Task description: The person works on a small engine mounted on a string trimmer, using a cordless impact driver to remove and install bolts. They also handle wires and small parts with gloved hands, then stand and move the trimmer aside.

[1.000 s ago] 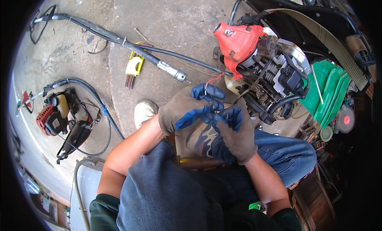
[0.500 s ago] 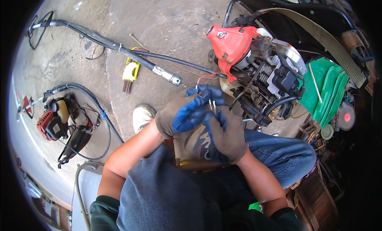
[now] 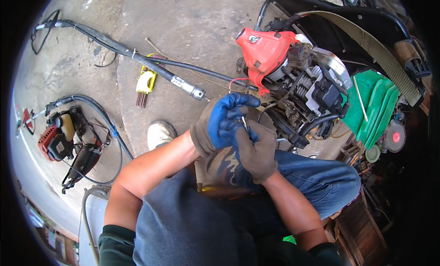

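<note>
Both my hands wear gloves with grey backs and blue palms, and they meet in front of my lap. My right hand (image 3: 256, 151) pinches a slim, silvery metal piece (image 3: 245, 122) whose tip points up; its kind is too small to tell. Close against it, my left hand (image 3: 223, 124) has curled fingers, with the index finger reaching right above the metal tip. What lies inside those fingers is hidden. Just beyond the hands sits a small engine with a red cover (image 3: 268, 48). A thin red wire (image 3: 238, 79) sticks out from its left side.
A long trimmer shaft (image 3: 158, 71) lies on the concrete floor, beside a yellow-handled brush-like tool (image 3: 145, 82). A second red engine unit (image 3: 57, 142) rests at left. Green plastic sheeting (image 3: 373, 108), a webbing strap (image 3: 366, 43) and cutting discs (image 3: 396, 137) crowd the right.
My left hand has turned, its palm showing more and its index finger stretching right. Only one metal tip shows between the hands, where two showed before.
</note>
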Demonstrator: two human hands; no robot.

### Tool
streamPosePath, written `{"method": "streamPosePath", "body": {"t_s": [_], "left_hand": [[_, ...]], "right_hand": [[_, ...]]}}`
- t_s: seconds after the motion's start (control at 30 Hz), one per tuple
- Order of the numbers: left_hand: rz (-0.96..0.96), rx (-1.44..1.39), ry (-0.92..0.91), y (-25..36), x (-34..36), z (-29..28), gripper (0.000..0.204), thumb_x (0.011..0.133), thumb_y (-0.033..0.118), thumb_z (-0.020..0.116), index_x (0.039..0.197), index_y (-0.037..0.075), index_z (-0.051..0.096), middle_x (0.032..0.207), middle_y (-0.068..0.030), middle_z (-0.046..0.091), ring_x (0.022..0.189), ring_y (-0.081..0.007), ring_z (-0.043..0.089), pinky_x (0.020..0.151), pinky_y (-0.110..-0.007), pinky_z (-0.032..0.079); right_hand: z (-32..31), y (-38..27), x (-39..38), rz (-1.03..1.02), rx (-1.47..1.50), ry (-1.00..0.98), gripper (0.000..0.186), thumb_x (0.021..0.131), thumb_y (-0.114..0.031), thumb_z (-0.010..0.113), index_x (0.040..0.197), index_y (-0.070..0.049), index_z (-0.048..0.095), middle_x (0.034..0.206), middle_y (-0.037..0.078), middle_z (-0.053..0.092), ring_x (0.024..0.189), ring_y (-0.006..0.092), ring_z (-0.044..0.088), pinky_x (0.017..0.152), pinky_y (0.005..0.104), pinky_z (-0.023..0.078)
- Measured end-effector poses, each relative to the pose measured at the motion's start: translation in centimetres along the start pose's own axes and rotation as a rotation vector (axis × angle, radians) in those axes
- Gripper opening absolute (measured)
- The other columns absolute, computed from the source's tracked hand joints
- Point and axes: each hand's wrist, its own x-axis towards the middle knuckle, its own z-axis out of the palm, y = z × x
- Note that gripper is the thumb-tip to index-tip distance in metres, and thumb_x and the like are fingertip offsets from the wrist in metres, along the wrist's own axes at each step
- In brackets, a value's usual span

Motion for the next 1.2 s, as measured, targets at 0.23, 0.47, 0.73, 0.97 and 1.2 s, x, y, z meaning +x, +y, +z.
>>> {"method": "streamPosePath", "body": {"t_s": [0.23,0.47,0.73,0.97,1.2], "left_hand": [[0.163,0.254,0.059,-0.5,-0.3,-1.5,0.033,0.094,0.005,0.058,0.126,-0.002,0.053,0.074,0.0051,0.049,0.056,-0.0023,0.052,0.063,-0.025,0.058],[0.080,0.231,0.070,-0.8,0.8,-2.1,0.026,0.102,0.013,0.045,0.119,-0.002,0.058,0.062,0.0088,0.043,0.045,0.0005,0.041,0.041,-0.017,0.038],[-0.046,0.234,0.083,-0.2,1.2,-2.1,0.030,0.104,0.025,0.045,0.112,0.001,0.061,0.062,0.0069,0.046,0.042,-0.0038,0.039,0.038,-0.020,0.034],[0.111,1.024,0.418,-0.7,0.6,-3.8,0.032,0.094,0.030,0.062,0.116,0.007,0.064,0.075,-0.0037,0.064,0.062,-0.0114,0.060,0.054,-0.029,0.049],[0.220,1.102,0.117,-1.8,-0.8,-10.6,0.046,0.097,0.026,0.061,0.139,0.007,0.051,0.107,-0.0079,0.066,0.076,-0.0114,0.061,0.066,-0.027,0.053]], "right_hand": [[0.5,0.6,0.5,-0.183,-0.011,0.008,0.016,0.082,-0.007,0.065,0.069,0.000,0.059,0.061,0.019,0.057,0.053,0.0336,0.058,0.051,0.0409,0.043],[-0.1,1.9,0.1,-0.246,-0.123,-0.173,0.015,0.078,-0.010,0.068,0.069,-0.004,0.059,0.063,0.015,0.057,0.052,0.0330,0.055,0.051,0.0418,0.041],[-1.8,-1.0,-0.9,-0.333,-0.309,-0.298,0.014,0.077,-0.018,0.071,0.078,-0.006,0.062,0.076,0.011,0.061,0.063,0.0318,0.062,0.058,0.0418,0.048],[-2.8,-2.0,-1.9,-0.101,-0.707,-0.431,0.022,0.083,-0.027,0.070,0.096,-0.009,0.068,0.100,0.012,0.065,0.074,0.0313,0.068,0.066,0.0416,0.054],[-3.0,-3.4,-1.0,-0.265,-0.685,-0.485,0.041,0.085,-0.031,0.068,0.118,-0.007,0.063,0.117,0.017,0.061,0.091,0.0321,0.066,0.078,0.0426,0.052]]}}
